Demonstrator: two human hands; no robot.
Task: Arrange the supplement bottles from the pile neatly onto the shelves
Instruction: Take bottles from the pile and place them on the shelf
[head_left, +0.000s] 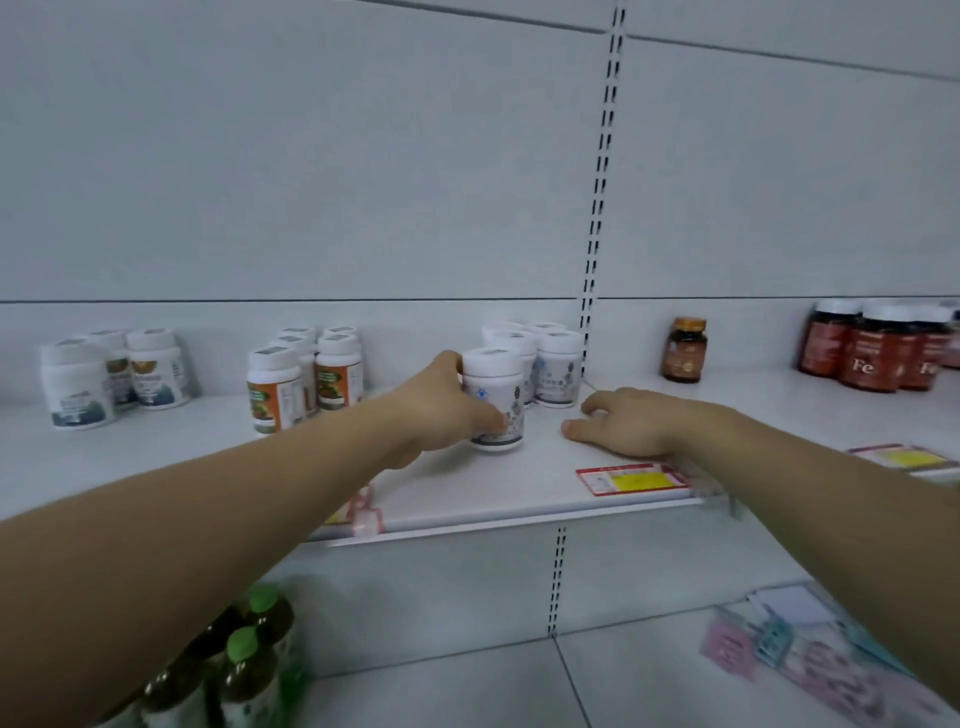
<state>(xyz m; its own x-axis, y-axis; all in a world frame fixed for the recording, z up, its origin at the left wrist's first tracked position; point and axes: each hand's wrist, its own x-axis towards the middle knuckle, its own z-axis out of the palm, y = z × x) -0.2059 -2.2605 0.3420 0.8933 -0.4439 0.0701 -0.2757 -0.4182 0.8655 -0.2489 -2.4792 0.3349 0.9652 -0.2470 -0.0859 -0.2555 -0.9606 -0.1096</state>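
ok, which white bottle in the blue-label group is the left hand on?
The front one, standing forward and alone; the left hand wraps its left side. The other bottles of that group stand clustered behind it, untouched.

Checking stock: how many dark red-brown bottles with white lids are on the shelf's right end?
3, clustered at the far right: left, middle, right. More may be hidden beyond the frame edge.

L hand (441, 410) gripping — R hand (621, 421) flat, palm down.

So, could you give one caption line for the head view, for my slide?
Left hand grips a white bottle on the shelf; right hand rests empty beside it.
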